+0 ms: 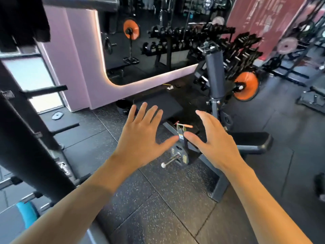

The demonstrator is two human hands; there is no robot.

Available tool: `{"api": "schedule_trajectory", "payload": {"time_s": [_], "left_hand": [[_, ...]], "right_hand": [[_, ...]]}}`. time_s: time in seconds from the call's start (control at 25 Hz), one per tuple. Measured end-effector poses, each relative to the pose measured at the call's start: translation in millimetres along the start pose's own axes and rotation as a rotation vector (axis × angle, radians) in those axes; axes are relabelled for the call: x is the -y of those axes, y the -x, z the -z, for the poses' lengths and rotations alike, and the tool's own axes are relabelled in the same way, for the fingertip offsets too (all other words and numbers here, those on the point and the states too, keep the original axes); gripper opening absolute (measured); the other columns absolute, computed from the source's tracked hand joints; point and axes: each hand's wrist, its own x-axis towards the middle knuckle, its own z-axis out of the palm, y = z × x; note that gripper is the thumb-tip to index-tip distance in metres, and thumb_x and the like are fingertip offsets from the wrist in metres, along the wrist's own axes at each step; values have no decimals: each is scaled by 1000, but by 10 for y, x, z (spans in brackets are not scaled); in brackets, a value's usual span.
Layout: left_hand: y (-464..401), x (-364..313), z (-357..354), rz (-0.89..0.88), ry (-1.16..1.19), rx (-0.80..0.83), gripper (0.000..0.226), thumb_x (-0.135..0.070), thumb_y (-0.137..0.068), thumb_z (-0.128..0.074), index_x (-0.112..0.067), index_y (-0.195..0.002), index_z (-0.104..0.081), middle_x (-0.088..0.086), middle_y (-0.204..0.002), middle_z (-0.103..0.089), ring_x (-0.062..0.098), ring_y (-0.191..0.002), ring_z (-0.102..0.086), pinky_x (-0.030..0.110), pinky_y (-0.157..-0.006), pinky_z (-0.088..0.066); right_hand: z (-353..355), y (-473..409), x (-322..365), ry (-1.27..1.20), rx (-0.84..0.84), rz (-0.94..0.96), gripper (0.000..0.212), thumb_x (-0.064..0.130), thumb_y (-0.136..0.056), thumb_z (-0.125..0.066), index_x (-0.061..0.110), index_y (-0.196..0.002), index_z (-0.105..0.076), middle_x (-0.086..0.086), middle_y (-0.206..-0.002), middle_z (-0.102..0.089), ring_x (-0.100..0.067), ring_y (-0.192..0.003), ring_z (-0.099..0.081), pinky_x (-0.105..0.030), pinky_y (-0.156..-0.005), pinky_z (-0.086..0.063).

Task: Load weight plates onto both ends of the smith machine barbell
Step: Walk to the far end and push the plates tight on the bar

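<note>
Rubber gym flooring (pixel 158 208) lies beneath a grey weight plate (pixel 179 155) stored on a low peg of the bench frame (pixel 207 166). Left hand (pixel 140 138) and right hand (pixel 216 141) hover spread wide, holding nothing. Advise gripping opposite rims squarely before sliding it off.

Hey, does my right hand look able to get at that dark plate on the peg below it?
Probably yes. The right hand is open and holds nothing, and hovers just above the dark plate on its peg. Nothing lies between them; the left hand, also open, is beside it.
</note>
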Motion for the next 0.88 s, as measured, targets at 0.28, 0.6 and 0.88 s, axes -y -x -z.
{"api": "schedule_trajectory", "payload": {"time_s": [0.28, 0.6, 0.88], "left_hand": [[-515, 426, 42, 227, -75, -67, 95, -81, -88, -21, -14, -152, -40, 6, -163, -30, 28, -154, -18, 48, -126, -12], [-1215, 752, 523, 591, -327, -295, 82, -63, -92, -24, -9, -152, -40, 14, -163, -29, 32, -154, -19, 50, -125, -16], [-1335, 1050, 1153, 868, -534, -394, 73, -23, -85, -61, -3, -151, -38, 17, -161, -32, 34, -152, -22, 49, -125, -17]], "right_hand": [[-163, -1195, 59, -86, -71, 287, 89, 82, -85, -35, 26, -155, -29, 13, -158, -30, -4, -146, -26, -23, -96, -34], [-25, -2714, 553, -201, -98, 771, 93, 81, -86, -35, 18, -154, -31, -1, -161, -31, -22, -155, -15, -49, -119, -31], [77, -3509, 1370, -290, -84, 1155, 89, 77, -86, -42, 16, -151, -33, -3, -151, -38, -26, -143, -35, -54, -103, -47]]}}
